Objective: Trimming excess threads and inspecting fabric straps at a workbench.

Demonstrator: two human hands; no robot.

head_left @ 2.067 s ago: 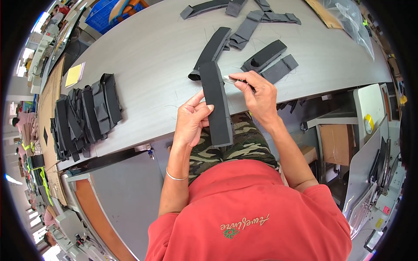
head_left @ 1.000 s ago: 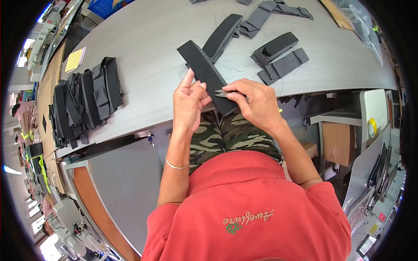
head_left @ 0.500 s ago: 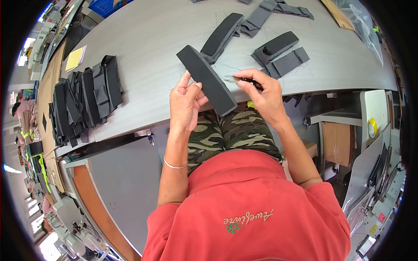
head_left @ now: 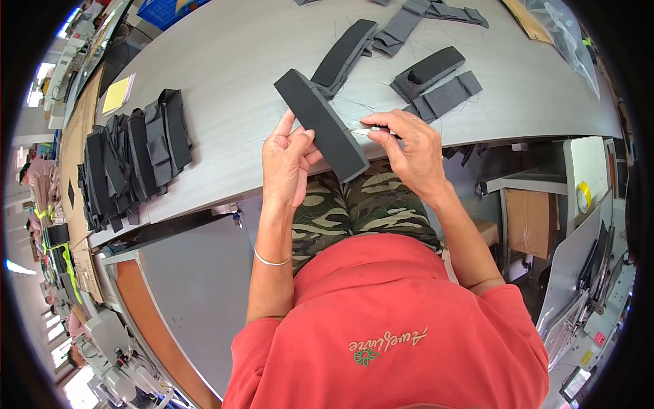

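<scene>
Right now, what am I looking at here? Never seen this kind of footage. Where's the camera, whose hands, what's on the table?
No machine here: a person works with bare hands. The one picture comes from a fisheye camera on their head, looking down, so straight edges bend. The left hand holds a long black foam pad over the edge of the grey table. The right hand pinches a small metal tool, probably snips, against the pad's side. On the table lie a stack of black fabric pieces at the left, more black pads and sleeves farther back, and a yellow notepad.
</scene>
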